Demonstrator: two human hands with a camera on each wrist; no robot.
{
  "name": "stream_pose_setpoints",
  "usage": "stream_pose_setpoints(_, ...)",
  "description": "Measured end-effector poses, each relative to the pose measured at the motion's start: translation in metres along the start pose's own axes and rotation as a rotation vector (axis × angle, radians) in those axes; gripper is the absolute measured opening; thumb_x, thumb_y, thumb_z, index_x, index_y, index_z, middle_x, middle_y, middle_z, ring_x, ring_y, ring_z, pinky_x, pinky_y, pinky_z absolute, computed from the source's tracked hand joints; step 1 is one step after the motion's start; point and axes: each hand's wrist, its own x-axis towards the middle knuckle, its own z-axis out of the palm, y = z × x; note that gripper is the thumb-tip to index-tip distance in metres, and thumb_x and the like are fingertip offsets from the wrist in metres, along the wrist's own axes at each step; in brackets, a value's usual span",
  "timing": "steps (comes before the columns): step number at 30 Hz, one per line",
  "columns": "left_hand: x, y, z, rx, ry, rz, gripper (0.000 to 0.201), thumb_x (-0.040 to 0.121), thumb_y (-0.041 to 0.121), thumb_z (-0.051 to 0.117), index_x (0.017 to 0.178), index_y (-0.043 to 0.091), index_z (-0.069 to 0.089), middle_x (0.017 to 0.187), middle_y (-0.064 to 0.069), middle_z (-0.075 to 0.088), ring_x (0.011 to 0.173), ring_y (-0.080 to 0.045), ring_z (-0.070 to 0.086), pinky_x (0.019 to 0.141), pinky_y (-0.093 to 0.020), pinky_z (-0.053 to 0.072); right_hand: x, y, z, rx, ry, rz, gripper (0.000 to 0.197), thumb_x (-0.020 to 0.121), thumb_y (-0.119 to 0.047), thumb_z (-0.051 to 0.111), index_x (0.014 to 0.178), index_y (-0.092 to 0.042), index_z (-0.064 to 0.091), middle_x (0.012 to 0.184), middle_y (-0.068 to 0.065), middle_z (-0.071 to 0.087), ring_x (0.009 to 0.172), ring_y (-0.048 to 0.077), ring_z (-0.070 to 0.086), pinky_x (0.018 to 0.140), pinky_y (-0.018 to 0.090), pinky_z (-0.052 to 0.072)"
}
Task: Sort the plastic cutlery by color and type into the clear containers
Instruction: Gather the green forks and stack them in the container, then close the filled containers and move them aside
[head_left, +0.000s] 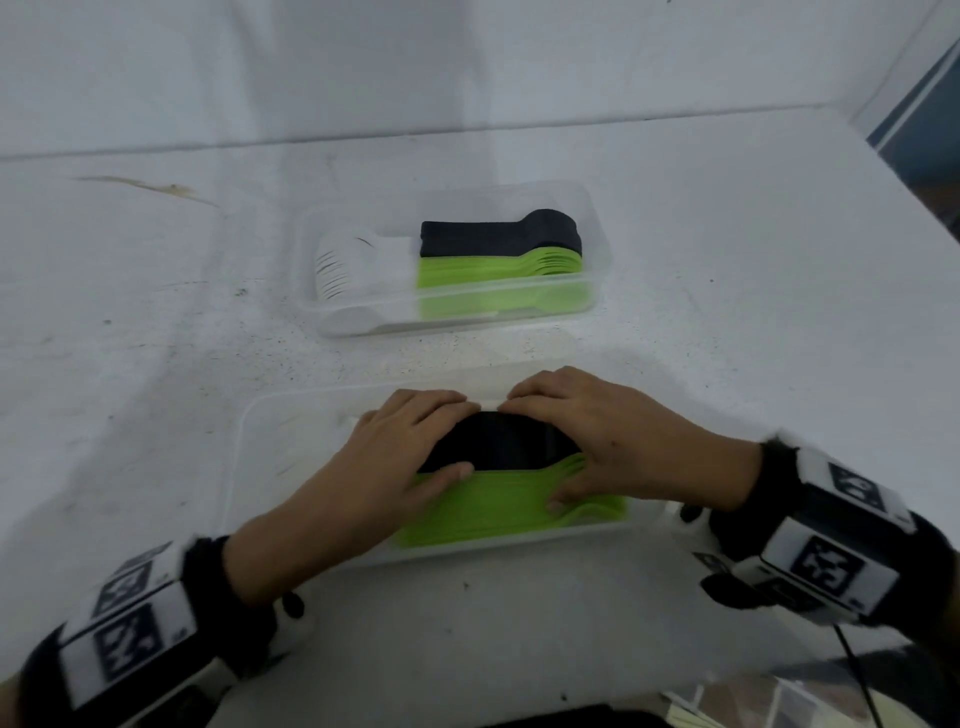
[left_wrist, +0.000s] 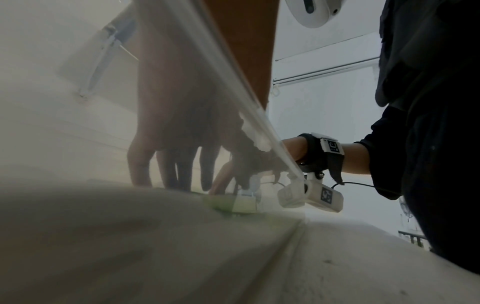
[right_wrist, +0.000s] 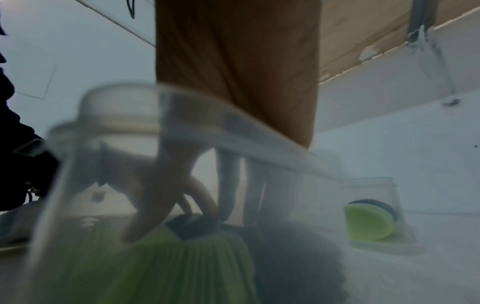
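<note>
Left hand (head_left: 402, 447): fingers curled over black stack (head_left: 498, 441), thumb on green stack (head_left: 498, 506).
Right hand (head_left: 597, 441): gripping both stacks too.
Near tray (head_left: 244, 467): holds both.

Black forks (head_left: 498, 441), green forks (head_left: 493, 509), white table (head_left: 156, 364).

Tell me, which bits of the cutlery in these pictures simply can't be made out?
- Black cutlery in the near box, head view: both hands, left hand and right hand, cover its ends, so its type is unclear.
- Green cutlery, left wrist view: blurred behind the box wall.
- White cutlery in the far box: blurred, and the count is unreadable.
</note>
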Motion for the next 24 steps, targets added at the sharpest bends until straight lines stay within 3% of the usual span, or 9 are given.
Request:
stream_pose_setpoints(4,0.005,0.004,-0.001,0.071,-0.023,-0.042,0.074,0.079,0.058,0.018,0.137,0.020,0.042,0.137,0.007,0.043,0.124,-0.009,0.034,0.101,-0.022,0.027,0.003,-0.002,-0.002,-0.036,0.004,0.006,0.085,0.069,-0.045,0.075,0.140,-0.023,0.035,0.137,-0.007,0.038,0.119,0.012,0.035,0.093,0.026,0.038)
stream_pose_setpoints(7,0.006,0.008,-0.001,0.098,-0.057,-0.066,0.057,0.093,0.041,0.025,0.141,0.013,0.037,0.142,0.000,0.040,0.128,-0.014,0.035,0.100,-0.011,0.017,0.004,-0.003,-0.002,-0.062,0.020,0.027,0.083,0.070,-0.044,0.075,0.140,-0.021,0.037,0.137,-0.005,0.039,0.122,0.015,0.036,0.093,0.028,0.039)
stream_pose_setpoints(10,-0.001,0.012,-0.004,0.117,-0.174,-0.070,0.069,0.091,0.049,0.017,0.147,0.009,0.023,0.153,-0.002,0.024,0.139,-0.014,0.024,0.102,-0.006,0.007,0.000,-0.006,0.004,-0.090,0.014,0.016,0.074,0.077,-0.039,0.071,0.139,-0.016,0.038,0.140,-0.001,0.037,0.125,0.018,0.034,0.096,0.032,0.040)
stream_pose_setpoints(11,-0.004,0.013,-0.005,0.123,-0.221,-0.075,0.064,0.096,0.047,0.019,0.148,0.008,0.016,0.156,-0.002,0.015,0.143,-0.012,0.016,0.103,-0.004,0.001,-0.002,-0.009,0.006,-0.102,0.007,0.014,0.070,0.082,-0.036,0.067,0.141,-0.015,0.035,0.143,0.000,0.034,0.127,0.019,0.033,0.099,0.033,0.038)
stream_pose_setpoints(14,-0.006,0.016,-0.009,0.103,-0.312,-0.122,0.055,0.103,0.030,0.025,0.149,0.009,0.005,0.158,-0.002,-0.001,0.144,-0.008,-0.001,0.103,-0.005,-0.006,-0.010,-0.016,0.012,-0.162,0.008,0.015,0.061,0.095,-0.034,0.048,0.145,-0.009,0.024,0.151,0.004,0.026,0.136,0.021,0.026,0.106,0.029,0.026)
stream_pose_setpoints(17,-0.004,0.021,-0.014,0.098,-0.351,-0.182,0.057,0.102,0.034,0.024,0.150,0.011,0.004,0.158,-0.001,-0.003,0.144,-0.008,-0.003,0.108,-0.012,-0.003,-0.014,-0.020,0.013,-0.163,0.030,0.032,0.055,0.100,-0.031,0.037,0.146,-0.008,0.021,0.154,0.006,0.022,0.140,0.021,0.021,0.105,0.023,0.015)
stream_pose_setpoints(19,-0.006,0.025,-0.013,0.087,-0.369,-0.202,0.059,0.101,0.038,0.025,0.150,0.014,0.004,0.158,0.001,-0.003,0.145,-0.009,-0.003,0.111,-0.017,-0.002,-0.014,-0.019,0.014,-0.113,0.037,0.055,0.052,0.100,-0.028,0.038,0.146,-0.009,0.024,0.154,0.005,0.024,0.140,0.020,0.023,0.106,0.024,0.017)
stream_pose_setpoints(21,-0.009,0.027,-0.012,0.028,-0.290,-0.202,0.057,0.101,0.037,0.030,0.150,0.014,0.013,0.158,0.001,0.006,0.145,-0.011,0.005,0.110,-0.017,0.004,-0.014,-0.016,0.017,-0.050,0.098,0.062,0.048,0.097,-0.025,0.044,0.142,-0.009,0.034,0.148,0.007,0.035,0.134,0.022,0.032,0.106,0.029,0.024)
stream_pose_setpoints(24,-0.016,0.025,-0.011,-0.088,0.031,-0.173,0.042,0.100,0.025,0.040,0.139,0.010,0.043,0.148,-0.003,0.037,0.137,-0.017,0.033,0.104,-0.015,0.021,-0.016,-0.012,0.022,0.018,0.313,0.044,0.040,0.093,-0.020,0.051,0.132,-0.009,0.049,0.135,0.007,0.051,0.125,0.025,0.041,0.103,0.027,0.027)
